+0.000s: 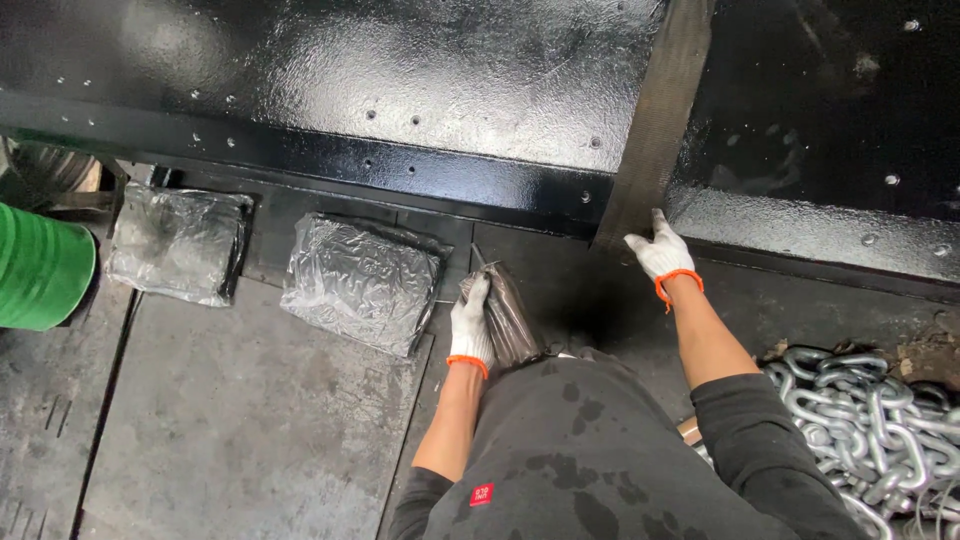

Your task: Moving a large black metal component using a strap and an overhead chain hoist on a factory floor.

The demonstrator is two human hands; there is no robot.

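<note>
Below, left hand (471, 322) closed around a dark plastic-wrapped bundle (508, 318) near the floor. Right hand (658, 252) laid open, flat against a brown strap (655, 120), gripping nothing.

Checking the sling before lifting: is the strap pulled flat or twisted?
Flat: the strap lies smooth across the black panel, right hand at its lower end.

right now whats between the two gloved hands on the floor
In the head view, only bare dark floor plate lies between the left hand, which grips a brown packet, and the right hand on the upright strap.
</note>
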